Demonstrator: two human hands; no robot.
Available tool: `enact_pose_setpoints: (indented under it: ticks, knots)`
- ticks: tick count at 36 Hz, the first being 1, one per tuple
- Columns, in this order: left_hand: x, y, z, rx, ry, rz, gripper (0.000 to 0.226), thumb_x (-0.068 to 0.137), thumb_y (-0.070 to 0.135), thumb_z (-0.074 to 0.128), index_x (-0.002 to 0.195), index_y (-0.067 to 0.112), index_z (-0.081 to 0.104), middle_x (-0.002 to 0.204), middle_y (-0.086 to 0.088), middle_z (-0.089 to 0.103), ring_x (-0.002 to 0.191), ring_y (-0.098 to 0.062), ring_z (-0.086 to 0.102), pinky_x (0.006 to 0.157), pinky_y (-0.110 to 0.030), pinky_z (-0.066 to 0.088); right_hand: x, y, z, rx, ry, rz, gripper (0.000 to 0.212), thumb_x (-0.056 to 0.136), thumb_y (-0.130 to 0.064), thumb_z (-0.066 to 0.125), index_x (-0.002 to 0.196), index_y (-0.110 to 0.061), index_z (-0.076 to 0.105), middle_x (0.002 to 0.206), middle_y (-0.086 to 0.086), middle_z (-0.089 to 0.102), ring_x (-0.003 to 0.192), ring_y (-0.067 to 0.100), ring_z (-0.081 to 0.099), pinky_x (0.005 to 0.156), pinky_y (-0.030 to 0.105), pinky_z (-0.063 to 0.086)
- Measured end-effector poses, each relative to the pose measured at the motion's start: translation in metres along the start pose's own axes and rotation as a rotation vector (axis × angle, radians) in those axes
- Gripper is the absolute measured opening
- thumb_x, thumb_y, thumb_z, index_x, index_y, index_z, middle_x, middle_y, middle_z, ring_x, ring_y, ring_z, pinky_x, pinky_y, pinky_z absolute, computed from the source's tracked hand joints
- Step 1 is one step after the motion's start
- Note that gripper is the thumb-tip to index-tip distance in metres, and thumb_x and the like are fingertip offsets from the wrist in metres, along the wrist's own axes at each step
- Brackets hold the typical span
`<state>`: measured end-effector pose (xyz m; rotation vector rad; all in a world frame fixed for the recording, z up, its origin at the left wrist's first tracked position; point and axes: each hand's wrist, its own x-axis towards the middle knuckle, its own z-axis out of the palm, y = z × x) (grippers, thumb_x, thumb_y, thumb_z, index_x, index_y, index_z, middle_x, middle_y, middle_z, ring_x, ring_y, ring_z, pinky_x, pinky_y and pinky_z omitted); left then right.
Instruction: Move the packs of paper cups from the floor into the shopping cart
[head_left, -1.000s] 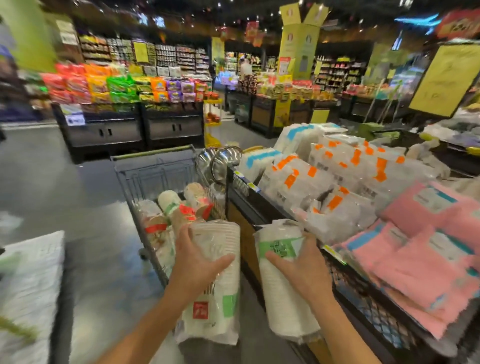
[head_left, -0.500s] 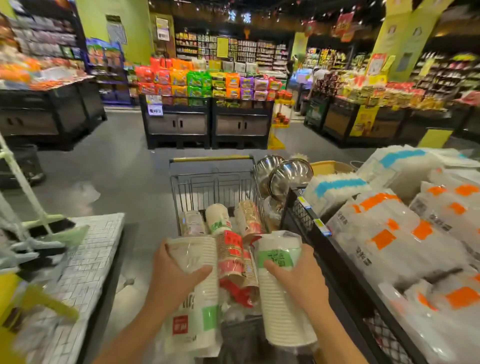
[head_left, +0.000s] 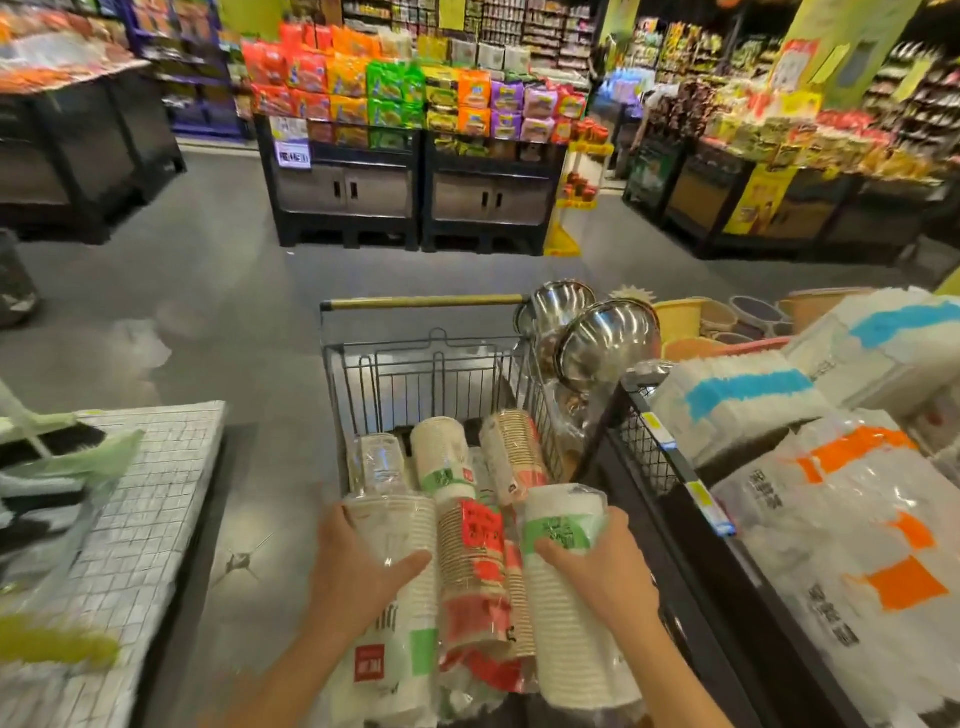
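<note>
The wire shopping cart (head_left: 436, 364) stands straight ahead, its brass handle at the far end. Several packs of paper cups (head_left: 483, 561) lie inside it, some white with green labels, some brown with red labels. My left hand (head_left: 358, 566) grips a clear-wrapped white cup pack (head_left: 400, 639) over the cart's near left side. My right hand (head_left: 602, 566) grips a second white cup pack with a green label (head_left: 566, 618) over the near right side. Both packs are held lengthwise just above the packs in the cart.
A display bin with a black mesh wall (head_left: 649, 457) holds wrapped plastic-ware packs on the right, right against the cart. Steel bowls (head_left: 602, 343) hang near the cart's far right corner. A low white grid-patterned stack (head_left: 145, 499) sits left. Grey floor and stocked stands lie beyond.
The view swung left and centred on the cart. Both hands carried their cup packs from beside the cart to directly over its basket.
</note>
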<state>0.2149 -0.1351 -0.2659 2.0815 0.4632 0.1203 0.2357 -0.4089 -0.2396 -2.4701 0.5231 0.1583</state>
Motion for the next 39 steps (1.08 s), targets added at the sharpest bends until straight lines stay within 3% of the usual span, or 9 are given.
enact_pose_setpoints:
  ticks: [5, 8, 10, 14, 18, 21, 29, 33, 39]
  knots:
    - [0.036, -0.018, 0.034, 0.047, -0.003, -0.078, 0.102, 0.048, 0.044, 0.095, 0.128, 0.021, 0.036, 0.123, 0.002, 0.042, 0.107, -0.014, 0.047, 0.096, -0.037, 0.047, 0.069, -0.005, 0.034, -0.040, -0.107, 0.031, 0.094, 0.064, -0.076, 0.077, 0.128, -0.018, 0.040, 0.118, 0.000, 0.061, 0.102, 0.023, 0.065, 0.075, 0.039, 0.053]
    - [0.052, -0.032, 0.058, 0.104, 0.009, -0.143, 0.112, 0.049, 0.048, 0.093, 0.137, 0.018, 0.031, 0.131, -0.002, 0.040, 0.117, -0.022, 0.051, 0.097, -0.036, 0.045, 0.109, -0.003, 0.056, -0.034, -0.199, 0.065, 0.107, 0.061, -0.080, 0.075, 0.138, -0.015, 0.036, 0.127, 0.003, 0.058, 0.111, 0.028, 0.063, 0.086, 0.044, 0.055]
    - [0.060, -0.042, 0.076, 0.144, -0.021, -0.214, 0.128, 0.053, 0.052, 0.091, 0.150, 0.013, 0.017, 0.147, -0.007, 0.031, 0.129, -0.026, 0.045, 0.104, -0.039, 0.041, 0.131, 0.000, 0.073, -0.054, -0.255, 0.099, 0.117, 0.061, -0.084, 0.071, 0.145, -0.013, 0.031, 0.137, 0.007, 0.053, 0.121, 0.031, 0.060, 0.093, 0.047, 0.054]
    - [0.073, -0.065, 0.110, 0.266, -0.069, -0.267, 0.146, 0.055, 0.067, 0.082, 0.155, 0.016, -0.011, 0.166, -0.005, 0.000, 0.149, -0.029, 0.020, 0.117, -0.047, 0.031, 0.158, 0.006, 0.106, -0.111, -0.298, 0.146, 0.110, 0.067, -0.085, 0.067, 0.144, -0.014, 0.031, 0.140, 0.008, 0.049, 0.125, 0.033, 0.056, 0.097, 0.049, 0.051]
    - [0.082, -0.085, 0.131, 0.348, -0.045, -0.311, 0.143, 0.057, 0.062, 0.084, 0.157, 0.015, -0.006, 0.165, -0.013, 0.001, 0.151, -0.033, 0.014, 0.120, -0.047, 0.024, 0.164, 0.014, 0.124, -0.127, -0.265, 0.157, 0.111, 0.068, -0.086, 0.064, 0.146, -0.014, 0.032, 0.138, 0.011, 0.050, 0.123, 0.035, 0.054, 0.097, 0.053, 0.051]
    - [0.088, -0.093, 0.141, 0.439, -0.049, -0.357, 0.145, 0.055, 0.070, 0.080, 0.156, 0.014, -0.006, 0.165, -0.011, 0.003, 0.148, -0.035, 0.019, 0.117, -0.050, 0.029, 0.177, 0.017, 0.128, -0.138, -0.308, 0.168, 0.111, 0.068, -0.084, 0.066, 0.146, -0.013, 0.030, 0.138, 0.010, 0.048, 0.125, 0.035, 0.052, 0.097, 0.052, 0.051]
    - [0.090, -0.094, 0.148, 0.508, -0.041, -0.341, 0.141, 0.051, 0.069, 0.082, 0.156, 0.020, 0.001, 0.163, -0.005, 0.013, 0.144, -0.032, 0.028, 0.110, -0.054, 0.036, 0.190, 0.025, 0.124, -0.158, -0.394, 0.143, 0.131, 0.069, -0.086, 0.064, 0.160, -0.013, 0.005, 0.159, 0.008, 0.029, 0.143, 0.031, 0.038, 0.107, 0.051, 0.045]
    - [0.092, -0.080, 0.140, 0.516, -0.049, -0.309, 0.119, 0.059, 0.057, 0.083, 0.153, 0.025, 0.016, 0.157, -0.005, 0.028, 0.138, -0.030, 0.040, 0.110, -0.055, 0.037, 0.186, 0.016, 0.110, -0.210, -0.381, 0.003, 0.135, 0.069, -0.088, 0.062, 0.161, -0.011, 0.000, 0.160, 0.010, 0.027, 0.143, 0.031, 0.039, 0.106, 0.048, 0.048]
    - [0.110, -0.032, 0.116, 0.571, -0.085, -0.144, 0.087, 0.078, 0.052, 0.072, 0.150, 0.022, 0.033, 0.155, -0.001, 0.036, 0.138, -0.023, 0.043, 0.110, -0.048, 0.041, 0.188, -0.021, 0.084, -0.267, -0.333, -0.236, 0.117, 0.074, -0.089, 0.053, 0.158, -0.015, 0.018, 0.157, 0.008, 0.037, 0.139, 0.030, 0.044, 0.106, 0.050, 0.047]
